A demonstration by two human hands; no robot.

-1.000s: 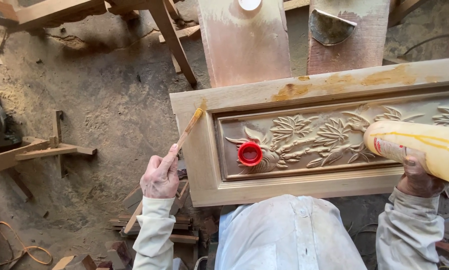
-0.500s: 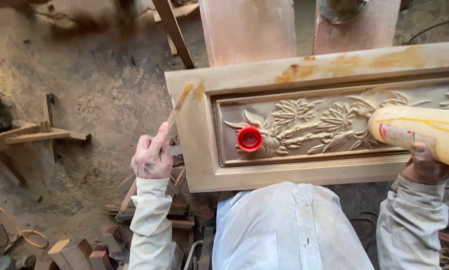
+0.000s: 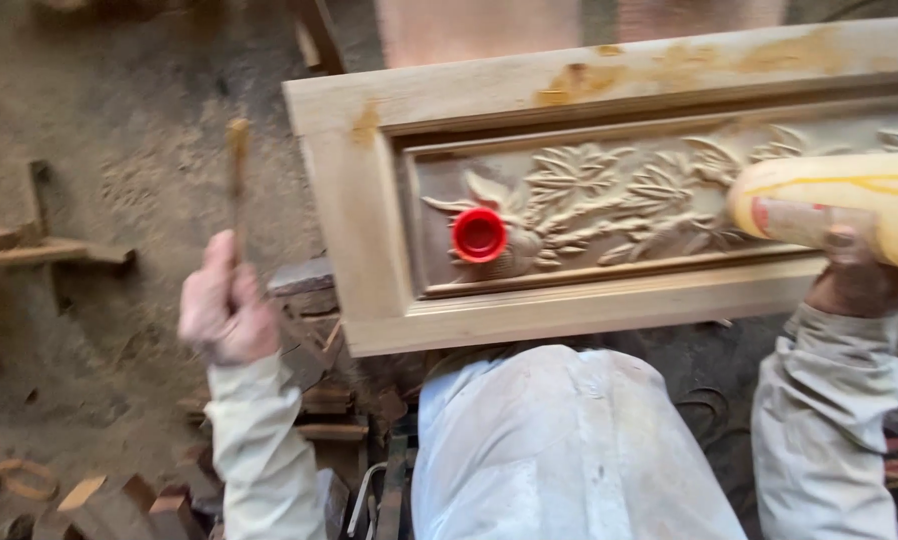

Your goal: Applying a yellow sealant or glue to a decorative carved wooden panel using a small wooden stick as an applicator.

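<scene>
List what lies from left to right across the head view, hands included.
wood offcuts → left hand holding a thin stick → left rail of the carved wooden panel → red cap → carved flowers → yellow bottle gripped by the right hand

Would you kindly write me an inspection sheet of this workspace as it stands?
Surface: carved wood panel, frame smeared with yellowish patches.
Job's things: stick; yellow bottle; red cap lying on the carving.
Clutter: wood offcuts on the dirt floor.
Grippers: left hand grips the stick, off the panel; right hand holds the bottle.
Cables: nothing seen.
Surroundings: boards behind the panel.
</scene>
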